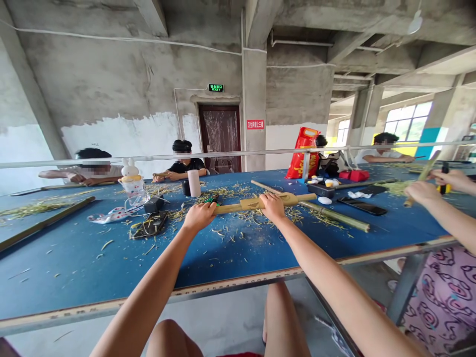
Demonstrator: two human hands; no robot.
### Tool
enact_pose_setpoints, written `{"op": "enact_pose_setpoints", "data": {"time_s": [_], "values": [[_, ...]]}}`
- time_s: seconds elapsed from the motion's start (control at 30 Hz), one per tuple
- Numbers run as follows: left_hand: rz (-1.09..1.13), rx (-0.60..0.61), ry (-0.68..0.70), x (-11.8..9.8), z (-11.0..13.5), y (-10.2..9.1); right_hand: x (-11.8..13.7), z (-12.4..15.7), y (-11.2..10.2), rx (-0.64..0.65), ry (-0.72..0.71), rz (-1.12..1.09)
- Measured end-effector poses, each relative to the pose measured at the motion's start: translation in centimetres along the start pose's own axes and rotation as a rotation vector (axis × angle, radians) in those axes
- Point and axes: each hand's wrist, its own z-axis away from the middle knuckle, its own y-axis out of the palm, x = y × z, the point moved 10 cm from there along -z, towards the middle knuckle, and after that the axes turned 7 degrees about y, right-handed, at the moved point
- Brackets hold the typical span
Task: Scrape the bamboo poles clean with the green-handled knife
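Note:
Both my hands grip a pale wooden or bamboo piece (251, 204) held crosswise above the blue table (219, 267). It is thin at the left, with a wider section in the middle bearing a dark mark, and narrows again at the right end. My left hand (200, 216) is closed round its left end. Fingers of my right hand (273, 207) wrap over the wider section. Curled yellow-green shavings (238, 191) lie scattered behind and below the piece. A small green and black object (212, 201) shows partly behind my left hand.
Bamboo lengths (340, 216) (48, 222) lie on both sides. Left stand a rabbit-topped cup (133, 191), a phone (149, 225) and a pale cylinder (194, 183); right lies another phone (362, 206). A metal rail (223, 154) crosses behind. A co-worker's hands (424, 193) hold bamboo at right.

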Motion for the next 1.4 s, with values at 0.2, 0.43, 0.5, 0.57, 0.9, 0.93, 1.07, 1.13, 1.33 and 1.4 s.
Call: {"op": "enact_pose_setpoints", "data": {"time_s": [0.2, 0.43, 0.5, 0.57, 0.9, 0.93, 1.07, 1.13, 1.33, 1.4], "values": [[0.006, -0.003, 0.053, -1.7, -0.5, 0.1, 1.8, 0.0, -0.6, -0.003, -0.073, 0.015], [0.062, 0.002, -0.053, -0.7, -0.5, 1.1, 4.6, 0.2, -2.3, -0.056, -0.148, 0.051], [0.052, -0.044, -0.107, 0.4, -0.3, 0.7, 5.5, 0.2, -2.9, -0.096, -0.169, 0.059], [0.033, -0.092, -0.128, 1.3, -0.1, 0.3, 6.1, 0.3, -3.0, -0.114, -0.181, 0.061], [-0.053, -0.246, -0.378, 7.6, 3.8, -0.5, 0.6, -0.2, -1.7, -0.053, 0.043, 0.022], [-0.054, -0.278, -0.419, 8.2, 4.5, -0.7, 0.1, -0.2, -1.7, -0.057, 0.063, 0.017], [-0.052, -0.367, -0.469, 8.8, 5.6, -1.8, -0.3, -0.1, -1.9, -0.092, 0.068, 0.012], [-0.022, -0.353, -0.416, 7.9, 5.0, -2.0, -0.4, -0.1, -2.0, -0.107, 0.073, 0.01], [0.095, -0.372, -0.28, 6.1, 3.4, -2.6, -1.7, -0.1, -2.2, -0.128, 0.129, -0.014], [0.117, -0.39, -0.251, 6.2, 3.3, -2.5, -1.9, -0.1, -2.4, -0.137, 0.135, -0.012]]}}
